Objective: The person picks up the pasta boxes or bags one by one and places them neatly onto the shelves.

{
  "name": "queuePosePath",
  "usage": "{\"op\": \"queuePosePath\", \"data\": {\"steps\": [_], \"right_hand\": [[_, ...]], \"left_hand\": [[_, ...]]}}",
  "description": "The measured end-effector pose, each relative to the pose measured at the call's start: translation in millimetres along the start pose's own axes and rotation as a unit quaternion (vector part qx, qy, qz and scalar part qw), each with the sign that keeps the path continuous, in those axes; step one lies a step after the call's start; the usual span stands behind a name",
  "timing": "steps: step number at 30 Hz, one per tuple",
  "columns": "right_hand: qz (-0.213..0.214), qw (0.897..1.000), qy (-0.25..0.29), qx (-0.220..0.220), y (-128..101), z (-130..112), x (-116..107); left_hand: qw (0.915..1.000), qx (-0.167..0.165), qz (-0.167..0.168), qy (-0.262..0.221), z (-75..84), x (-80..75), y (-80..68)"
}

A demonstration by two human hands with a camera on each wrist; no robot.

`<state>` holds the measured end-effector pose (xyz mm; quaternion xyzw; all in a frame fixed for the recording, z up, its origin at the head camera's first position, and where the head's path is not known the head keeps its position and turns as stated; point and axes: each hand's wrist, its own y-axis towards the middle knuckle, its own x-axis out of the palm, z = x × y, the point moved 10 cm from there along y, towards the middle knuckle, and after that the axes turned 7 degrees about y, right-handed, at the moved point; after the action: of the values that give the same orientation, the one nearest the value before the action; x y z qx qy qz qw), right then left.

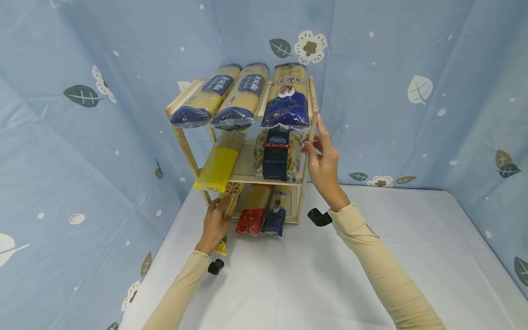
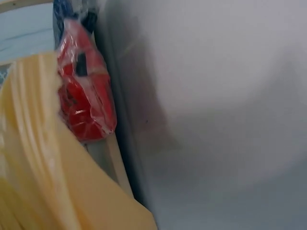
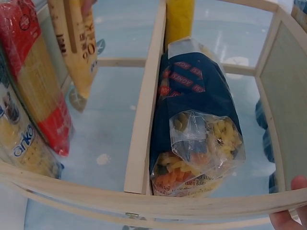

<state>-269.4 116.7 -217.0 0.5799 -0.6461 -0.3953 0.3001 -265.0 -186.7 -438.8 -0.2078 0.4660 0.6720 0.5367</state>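
Observation:
My left hand [image 1: 215, 224] grips a yellow noodle packet [image 1: 233, 189] with dark lettering at the left of the rack's bottom level. In the right wrist view that packet [image 3: 79, 45] slants, with a fingertip at its top. Beside it lie a red-ended spaghetti pack [image 1: 252, 213] and a blue Ankara pasta pack [image 1: 275, 215]. Fingers and thumb of my right hand [image 1: 326, 167] hold the right post of the wooden rack [image 1: 304, 183]. Nearest to that hand, on the middle level, sits a dark-labelled Agnesi bag of coloured pasta [image 1: 275, 158].
Two La Sicilia spaghetti packs [image 1: 237, 103] and another blue Ankara pack [image 1: 285, 103] lie on the top level. A yellow-ended pack [image 1: 218, 165] juts forward from the middle level. The rack stands on a white-covered table [image 1: 371, 256] against a blue patterned curtain [image 1: 387, 114].

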Motion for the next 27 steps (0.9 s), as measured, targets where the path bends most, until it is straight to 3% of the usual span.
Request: {"op": "queuePosePath", "data": {"steps": [5,12,18,22,27], "right_hand": [[0.003,1.000,-0.006,-0.004,0.2,1.4,-0.9],[0.002,1.000,-0.007,-0.007,0.7,1.3,1.5],[-0.001,1.000,-0.008,-0.003,1.9,0.9,3.2],[-0.002,1.000,-0.010,-0.003,3.5,1.0,3.1],[0.000,1.000,-0.008,-0.003,2.0,2.5,2.8]], "left_hand": [[0.9997,-0.002,-0.023,0.004,-2.5,17.3,19.8],[0.9978,-0.035,-0.049,0.028,-17.8,40.6,41.8],[0.9966,-0.034,-0.046,0.060,-25.3,49.6,54.2],[0.9924,-0.034,-0.082,0.086,-29.6,60.5,56.6],[0.9801,-0.025,-0.142,0.136,-37.8,82.5,45.1]]}}
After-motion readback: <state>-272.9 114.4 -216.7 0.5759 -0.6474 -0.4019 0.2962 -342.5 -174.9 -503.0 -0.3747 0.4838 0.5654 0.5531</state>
